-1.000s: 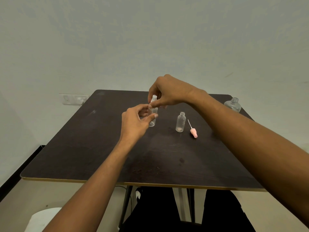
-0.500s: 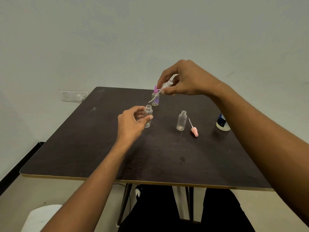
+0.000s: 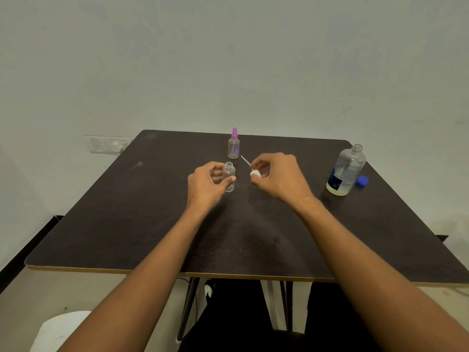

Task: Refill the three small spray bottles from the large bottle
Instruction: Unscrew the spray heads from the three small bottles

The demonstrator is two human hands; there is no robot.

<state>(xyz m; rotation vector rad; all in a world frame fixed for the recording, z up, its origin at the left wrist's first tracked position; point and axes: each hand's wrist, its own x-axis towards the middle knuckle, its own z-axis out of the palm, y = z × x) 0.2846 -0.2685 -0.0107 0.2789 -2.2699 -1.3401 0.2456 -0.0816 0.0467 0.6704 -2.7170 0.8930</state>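
1. Head view, what you cannot see well: your right hand point(image 3: 276, 176) and its forearm cover the middle of the bench point(image 3: 127, 224) behind them, so whatever lies there is hidden.
2. Both forearms run out of the lower edge of the picture, and the bench's near right corner is cut off by the frame.
3. The print on the large bottle point(image 3: 346, 171) is too small to read, and its liquid level is hard to make out through the clear wall.
4. You cannot tell whether the open small bottle point(image 3: 229, 174) rests on the bench or is held just off it; your left hand point(image 3: 208, 184) hides part of its side.
5. A white object point(image 3: 58, 331) at the lower left, below the bench's near edge, is too blurred to name. A wall socket point(image 3: 109, 144) sits beyond the far left corner.
6. Your left fingers and thumb are curled round the open small bottle: clear, upright, uncapped, with the threaded neck showing, in the far half of the bench near its middle.
7. Your right fingers pinch the white spray head point(image 3: 255, 173), just to the right of that bottle and apart from it; its thin dip tube point(image 3: 245, 160) slants toward the far edge.
8. The purple-capped spray bottle point(image 3: 233, 144) stands upright and closed near the middle of the far edge.
9. The large bottle stands by the right edge toward the far right corner, its neck open and its label dark blue. The blue cap point(image 3: 362, 180) lies just beside it, nearer the right edge.
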